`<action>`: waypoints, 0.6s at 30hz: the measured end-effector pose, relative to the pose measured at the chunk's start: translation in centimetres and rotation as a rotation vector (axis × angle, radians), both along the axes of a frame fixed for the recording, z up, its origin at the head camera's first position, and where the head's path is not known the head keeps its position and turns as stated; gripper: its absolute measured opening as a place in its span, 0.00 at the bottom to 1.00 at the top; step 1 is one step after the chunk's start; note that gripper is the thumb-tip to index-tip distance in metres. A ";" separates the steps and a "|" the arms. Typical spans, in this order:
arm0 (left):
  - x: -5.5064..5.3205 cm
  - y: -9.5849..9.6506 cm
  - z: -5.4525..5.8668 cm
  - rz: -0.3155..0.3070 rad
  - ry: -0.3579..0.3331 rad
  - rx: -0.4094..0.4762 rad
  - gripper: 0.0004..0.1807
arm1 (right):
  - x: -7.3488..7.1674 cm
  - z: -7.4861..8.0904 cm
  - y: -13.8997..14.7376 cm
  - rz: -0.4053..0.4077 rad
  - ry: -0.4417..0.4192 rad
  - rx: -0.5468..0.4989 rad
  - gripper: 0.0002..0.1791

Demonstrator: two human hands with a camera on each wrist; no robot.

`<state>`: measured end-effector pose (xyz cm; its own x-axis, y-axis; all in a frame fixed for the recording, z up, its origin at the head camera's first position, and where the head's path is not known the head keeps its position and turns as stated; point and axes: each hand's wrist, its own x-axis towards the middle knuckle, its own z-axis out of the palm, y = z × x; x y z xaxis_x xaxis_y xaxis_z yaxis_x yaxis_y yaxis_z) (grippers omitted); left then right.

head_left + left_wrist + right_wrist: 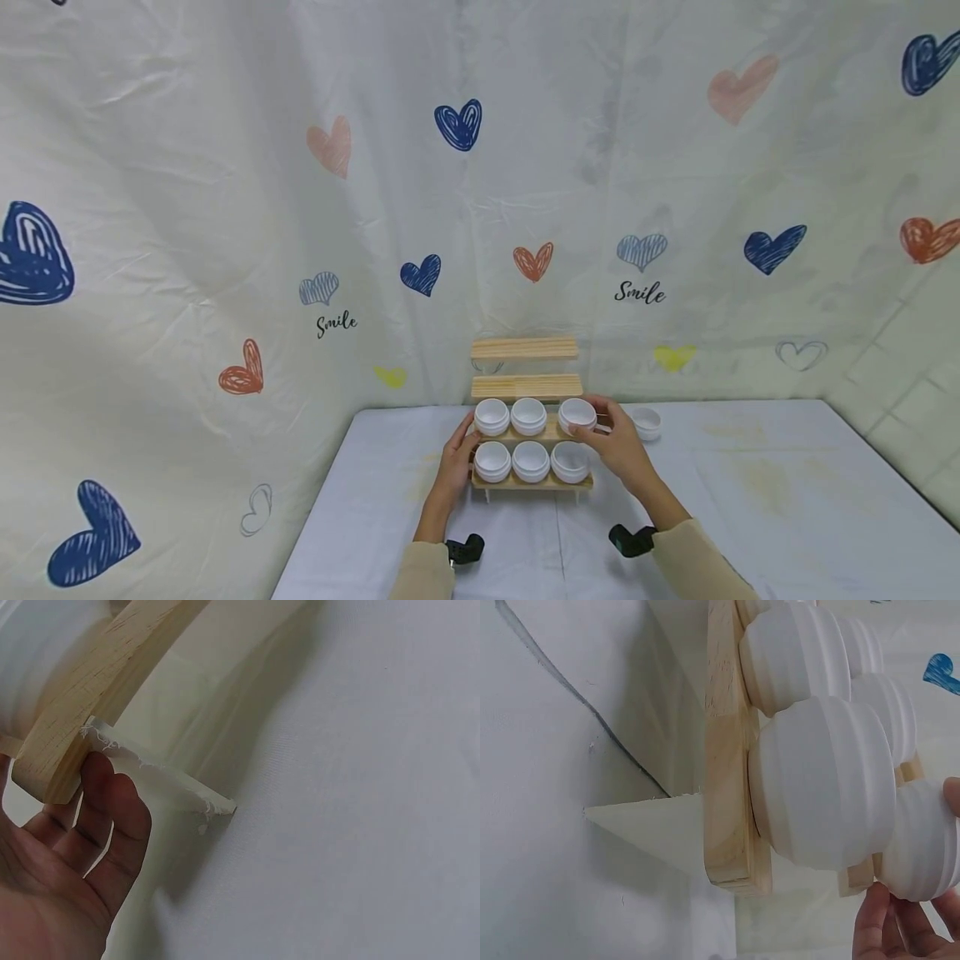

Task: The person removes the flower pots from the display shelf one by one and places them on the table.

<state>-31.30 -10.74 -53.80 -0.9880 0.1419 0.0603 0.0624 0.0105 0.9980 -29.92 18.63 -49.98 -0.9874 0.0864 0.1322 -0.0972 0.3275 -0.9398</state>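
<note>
A tiered wooden rack [525,482] stands on the table, with white bowls on its two lower tiers. At its left end my left hand [453,465] grips the shelf. In the left wrist view, curled fingers of the left hand [82,855] meet the end of the wooden shelf [105,682], beside a thin white leg [161,766]. My right hand [618,442] holds a white bowl [577,414] between thumb and fingers, at the right end of the second tier. In the right wrist view, fingertips of that hand touch the same bowl [919,844] from below and the side.
Another white bowl [647,423] sits on the table just right of the rack, behind the right hand. The two upper slats [525,348] bear nothing. A cloth curtain [525,183] with printed hearts hangs behind the white table [750,500].
</note>
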 end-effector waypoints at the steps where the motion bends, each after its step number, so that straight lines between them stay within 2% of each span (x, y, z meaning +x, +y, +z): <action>1: 0.0 0.0 0.0 0.002 0.000 0.001 0.29 | 0.1 0.0 0.0 0.000 0.004 0.004 0.36; 18: -0.4 -0.3 -0.5 -0.021 -0.010 0.011 0.30 | 1.9 0.4 1.0 -0.027 0.015 -0.012 0.35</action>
<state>-31.72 -11.06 -54.29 -0.9855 0.1616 0.0516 0.0521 -0.0012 0.9986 -28.04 19.59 -49.53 -0.9826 0.1150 0.1457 -0.1024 0.3188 -0.9423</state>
